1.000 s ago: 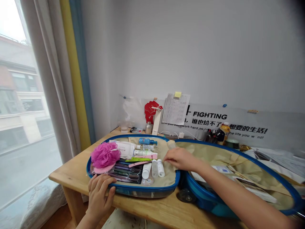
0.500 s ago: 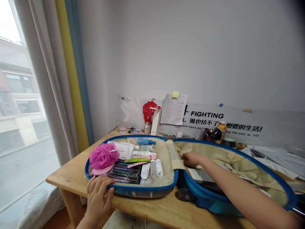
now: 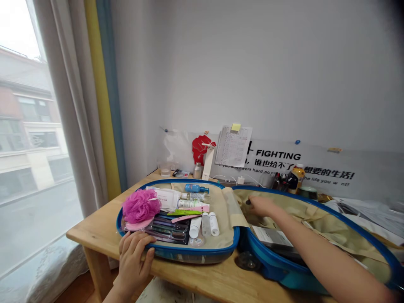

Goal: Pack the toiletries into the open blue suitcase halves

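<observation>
An open blue suitcase (image 3: 205, 251) lies spread on the wooden table. My left hand (image 3: 136, 254) grips the front left edge of its left half, fingers over the rim and thumb outside. Close to those fingers are a magenta bath puff (image 3: 141, 205) and a clear pack of toothbrushes (image 3: 170, 230). Inside the right half, near the hinge, my right hand (image 3: 261, 206) is closed, with a small dark thing at its fingertips that I cannot make out. Below that hand is a flat grey-and-white box (image 3: 273, 236).
The left half also holds a white wipes pack (image 3: 166, 198), a blue pump bottle (image 3: 196, 188), a white tube (image 3: 195, 227) and small white-capped bottles (image 3: 214, 224). Behind stand a white desk lamp (image 3: 208, 162) and a yellow-labelled bottle (image 3: 295, 179). Papers (image 3: 362, 214) lie at right.
My right hand has shifted slightly within the right half, and a small dark thing now shows at its fingertips. My left hand keeps its place on the rim. The whole view has moved a little.
</observation>
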Demonstrator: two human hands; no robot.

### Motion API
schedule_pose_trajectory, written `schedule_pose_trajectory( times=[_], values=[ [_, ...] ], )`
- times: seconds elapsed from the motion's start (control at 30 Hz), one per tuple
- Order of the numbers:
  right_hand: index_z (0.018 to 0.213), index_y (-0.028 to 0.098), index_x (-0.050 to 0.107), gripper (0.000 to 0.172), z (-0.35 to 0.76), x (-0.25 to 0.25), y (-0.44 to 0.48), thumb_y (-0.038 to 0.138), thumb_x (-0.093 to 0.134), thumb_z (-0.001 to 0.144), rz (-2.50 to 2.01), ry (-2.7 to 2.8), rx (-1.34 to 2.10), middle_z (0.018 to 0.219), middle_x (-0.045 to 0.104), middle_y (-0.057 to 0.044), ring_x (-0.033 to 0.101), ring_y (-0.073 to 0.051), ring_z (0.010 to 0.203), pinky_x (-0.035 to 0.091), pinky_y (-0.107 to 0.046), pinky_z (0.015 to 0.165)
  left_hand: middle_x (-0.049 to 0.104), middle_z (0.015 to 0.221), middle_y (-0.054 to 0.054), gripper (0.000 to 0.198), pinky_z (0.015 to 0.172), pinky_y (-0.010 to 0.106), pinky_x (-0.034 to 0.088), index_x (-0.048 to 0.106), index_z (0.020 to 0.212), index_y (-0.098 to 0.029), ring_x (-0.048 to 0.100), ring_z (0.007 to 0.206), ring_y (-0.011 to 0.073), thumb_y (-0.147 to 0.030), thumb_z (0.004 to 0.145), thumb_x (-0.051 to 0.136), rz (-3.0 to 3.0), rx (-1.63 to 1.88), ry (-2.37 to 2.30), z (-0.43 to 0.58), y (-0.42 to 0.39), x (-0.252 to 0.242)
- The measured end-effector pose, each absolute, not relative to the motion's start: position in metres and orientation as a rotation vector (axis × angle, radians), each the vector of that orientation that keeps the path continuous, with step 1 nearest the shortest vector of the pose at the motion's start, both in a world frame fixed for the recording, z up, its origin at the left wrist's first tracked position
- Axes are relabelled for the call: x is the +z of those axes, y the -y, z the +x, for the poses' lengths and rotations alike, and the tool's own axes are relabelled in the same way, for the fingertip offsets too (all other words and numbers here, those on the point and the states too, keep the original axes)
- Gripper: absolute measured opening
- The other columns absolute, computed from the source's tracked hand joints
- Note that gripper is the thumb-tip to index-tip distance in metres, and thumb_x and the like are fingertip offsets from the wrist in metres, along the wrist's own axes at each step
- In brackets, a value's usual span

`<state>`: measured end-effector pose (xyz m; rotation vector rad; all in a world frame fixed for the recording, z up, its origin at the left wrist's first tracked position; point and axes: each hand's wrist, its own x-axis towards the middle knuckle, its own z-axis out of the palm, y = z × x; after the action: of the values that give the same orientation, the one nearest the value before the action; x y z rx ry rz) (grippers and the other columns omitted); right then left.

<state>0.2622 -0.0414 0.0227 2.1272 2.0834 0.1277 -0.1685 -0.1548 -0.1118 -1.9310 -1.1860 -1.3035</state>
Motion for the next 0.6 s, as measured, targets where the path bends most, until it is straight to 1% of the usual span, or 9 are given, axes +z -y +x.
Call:
schedule_pose_trajectory(
  times=[0.1,0.17,0.23,0.33,0.4,0.5,0.6],
  values=[
    [0.113,0.014,0.054,0.03,0.264,0.045,0.048,0.029,0.05,0.087,2.249,-2.21,0.224,0.098,0.065,-0.01,0.061,-0.019,0.081,0.049,-0.035,0.071,0.065,0.087,0.002,0.013,0.095,0.041,0.032,0.056,0.094,-0.025,0.057,0.088,0.0217,-0.029,0.087,0.045,-1.939,-1.3,1.224,-0.169,0.154,-0.116],
    [0.12,0.017,0.05,0.034,0.258,0.058,0.057,0.029,0.041,0.089,2.273,-2.355,0.275,0.104,0.065,-0.012,0.061,-0.02,0.082,0.047,-0.033,0.071,0.066,0.088,0.003,0.014,0.097,0.042,0.031,0.056,0.094,-0.025,0.057,0.09,0.0218,-0.029,0.087,0.045,-1.945,-1.293,1.253,-0.169,0.154,-0.119],
    [0.123,0.022,0.046,0.035,0.246,0.065,0.067,0.032,0.037,0.091,2.226,-2.518,0.284,0.114,0.062,-0.01,0.061,-0.018,0.088,0.047,-0.031,0.076,0.066,0.088,0.003,0.014,0.097,0.042,0.031,0.056,0.094,-0.025,0.057,0.091,0.0217,-0.029,0.087,0.045,-1.945,-1.291,1.264,-0.17,0.154,-0.12],
    [0.116,0.024,0.052,0.031,0.22,0.067,0.08,0.031,0.042,0.088,1.918,-2.892,0.173,0.118,0.061,-0.007,0.06,-0.017,0.095,0.047,-0.03,0.082,0.066,0.088,0.003,0.014,0.097,0.042,0.031,0.056,0.094,-0.025,0.057,0.09,0.0215,-0.029,0.087,0.044,-1.942,-1.299,1.25,-0.169,0.155,-0.118],
    [0.109,0.023,0.057,0.029,0.202,0.063,0.086,0.022,0.046,0.082,1.568,-3.095,0.107,0.113,0.064,-0.007,0.059,-0.019,0.1,0.045,-0.033,0.088,0.066,0.088,0.003,0.014,0.097,0.042,0.031,0.056,0.094,-0.025,0.056,0.09,0.0216,-0.028,0.088,0.044,-1.947,-1.302,1.244,-0.168,0.155,-0.117],
    [0.104,0.023,0.062,0.039,0.182,0.056,0.094,0.007,0.047,0.072,1.19,-3.121,0.069,0.106,0.067,-0.005,0.058,-0.019,0.1,0.041,-0.036,0.093,0.065,0.088,0.003,0.013,0.096,0.042,0.032,0.055,0.094,-0.025,0.056,0.09,0.0219,-0.028,0.088,0.044,-1.946,-1.305,1.24,-0.168,0.156,-0.116],
    [0.103,0.025,0.065,0.045,0.176,0.055,0.102,0.004,0.048,0.067,1.076,-3.058,-0.028,0.106,0.067,-0.003,0.058,-0.019,0.101,0.041,-0.036,0.094,0.065,0.088,0.003,0.013,0.095,0.042,0.032,0.055,0.095,-0.025,0.055,0.09,0.022,-0.028,0.088,0.044,-1.941,-1.298,1.225,-0.168,0.155,-0.116]
  ],
)
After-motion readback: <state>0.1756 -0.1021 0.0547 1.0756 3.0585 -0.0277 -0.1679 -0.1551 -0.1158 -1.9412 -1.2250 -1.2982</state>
